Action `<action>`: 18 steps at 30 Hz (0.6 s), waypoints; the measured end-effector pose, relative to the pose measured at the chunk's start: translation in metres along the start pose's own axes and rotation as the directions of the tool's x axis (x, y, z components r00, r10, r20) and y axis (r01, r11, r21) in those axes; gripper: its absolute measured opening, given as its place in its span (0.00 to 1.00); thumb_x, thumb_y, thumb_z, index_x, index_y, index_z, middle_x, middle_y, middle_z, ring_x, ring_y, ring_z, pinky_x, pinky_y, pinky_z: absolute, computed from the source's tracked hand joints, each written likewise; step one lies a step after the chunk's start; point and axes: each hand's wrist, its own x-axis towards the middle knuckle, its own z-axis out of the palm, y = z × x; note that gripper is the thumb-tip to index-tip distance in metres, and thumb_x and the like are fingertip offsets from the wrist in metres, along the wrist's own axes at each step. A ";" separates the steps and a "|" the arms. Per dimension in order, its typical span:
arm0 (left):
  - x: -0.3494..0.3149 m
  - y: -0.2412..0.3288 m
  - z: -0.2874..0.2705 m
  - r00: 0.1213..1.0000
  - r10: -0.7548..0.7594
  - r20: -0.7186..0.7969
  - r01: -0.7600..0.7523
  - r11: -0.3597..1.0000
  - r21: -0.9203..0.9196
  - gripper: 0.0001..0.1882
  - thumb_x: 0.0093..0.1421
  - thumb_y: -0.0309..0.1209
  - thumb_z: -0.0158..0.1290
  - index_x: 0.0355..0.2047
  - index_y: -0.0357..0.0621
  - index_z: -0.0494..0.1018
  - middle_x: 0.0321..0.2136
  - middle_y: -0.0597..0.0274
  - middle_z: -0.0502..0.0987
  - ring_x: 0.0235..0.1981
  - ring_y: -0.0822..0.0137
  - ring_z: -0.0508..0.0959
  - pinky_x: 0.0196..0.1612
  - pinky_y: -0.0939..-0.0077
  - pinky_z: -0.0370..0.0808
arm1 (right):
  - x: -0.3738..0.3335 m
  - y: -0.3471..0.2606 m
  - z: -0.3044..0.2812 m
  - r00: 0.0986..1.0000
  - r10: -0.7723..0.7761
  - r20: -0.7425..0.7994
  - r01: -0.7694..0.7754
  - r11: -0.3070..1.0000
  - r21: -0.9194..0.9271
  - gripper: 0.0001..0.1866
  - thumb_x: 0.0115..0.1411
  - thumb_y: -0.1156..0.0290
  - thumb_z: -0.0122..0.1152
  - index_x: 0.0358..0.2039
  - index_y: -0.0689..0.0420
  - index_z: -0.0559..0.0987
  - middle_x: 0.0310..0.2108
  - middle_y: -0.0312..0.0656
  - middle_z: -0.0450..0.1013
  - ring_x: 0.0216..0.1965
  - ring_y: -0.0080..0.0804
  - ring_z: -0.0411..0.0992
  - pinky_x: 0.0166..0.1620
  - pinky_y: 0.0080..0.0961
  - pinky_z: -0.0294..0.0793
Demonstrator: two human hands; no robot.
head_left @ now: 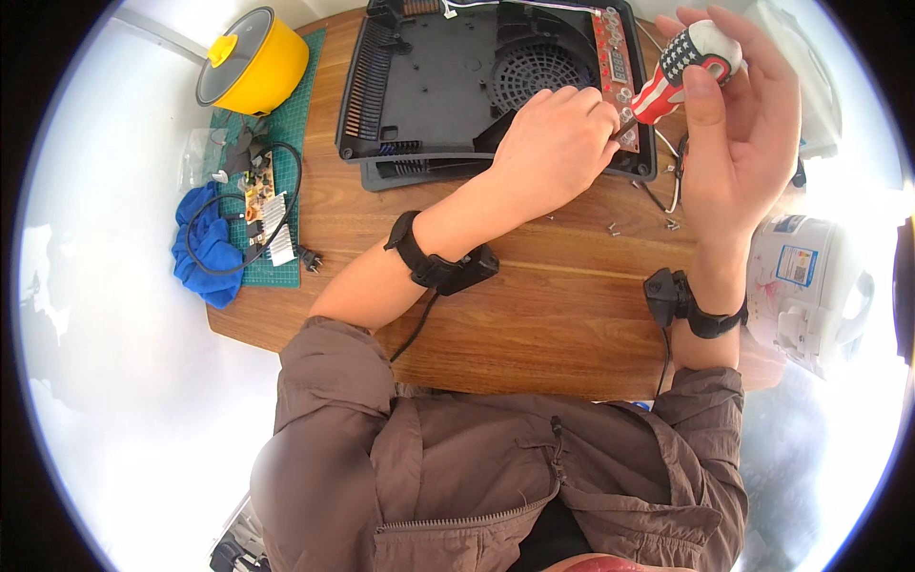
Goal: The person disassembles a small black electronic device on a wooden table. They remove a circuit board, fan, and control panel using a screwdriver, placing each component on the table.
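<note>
An opened black appliance housing (429, 86) with a round fan grille lies on the wooden table (562, 315). Along its right side runs a reddish control circuit board (615, 67). My right hand (739, 143) grips a screwdriver with a red, white and blue handle (681, 67), its shaft angled down toward the board's lower end. My left hand (553, 148) rests curled on the housing's lower right corner, fingertips closed around the screwdriver's shaft near the tip. Both wrists wear black bands with cables.
A yellow pot with a grey lid (250, 65) stands at the back left by a green cutting mat (281, 181) holding a circuit board, a black cord and a blue cloth (205, 248). Loose screws (615, 229) lie near my right wrist. A white appliance (805, 286) stands at the right.
</note>
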 end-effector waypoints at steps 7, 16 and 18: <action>-0.002 -0.001 0.001 1.000 -0.025 -0.002 0.025 1.000 0.013 0.09 0.61 0.31 0.61 0.36 0.40 0.74 0.33 0.59 0.75 0.37 0.56 0.76 0.44 0.61 0.74 | 0.003 -0.017 -0.001 0.998 0.025 -0.053 -0.024 0.999 0.031 0.21 0.70 0.79 0.55 0.60 0.70 0.66 0.54 0.63 0.74 0.53 0.50 0.78 0.54 0.34 0.79; 0.009 -0.005 -0.021 0.975 -0.135 0.175 0.192 0.908 -0.372 0.08 0.61 0.28 0.60 0.34 0.34 0.77 0.31 0.55 0.80 0.30 0.64 0.82 0.36 0.71 0.79 | 0.013 -0.020 -0.019 0.933 0.062 -0.353 -0.053 0.998 0.034 0.21 0.70 0.78 0.51 0.57 0.77 0.60 0.50 0.75 0.72 0.50 0.63 0.78 0.56 0.48 0.82; 0.013 -0.002 -0.035 0.968 -0.124 0.217 0.205 0.892 -0.404 0.07 0.61 0.27 0.60 0.34 0.34 0.77 0.30 0.56 0.81 0.29 0.66 0.82 0.35 0.73 0.79 | 0.015 -0.016 -0.028 0.926 0.059 -0.372 -0.036 0.997 0.070 0.22 0.69 0.78 0.51 0.58 0.77 0.59 0.50 0.76 0.72 0.49 0.64 0.78 0.56 0.49 0.82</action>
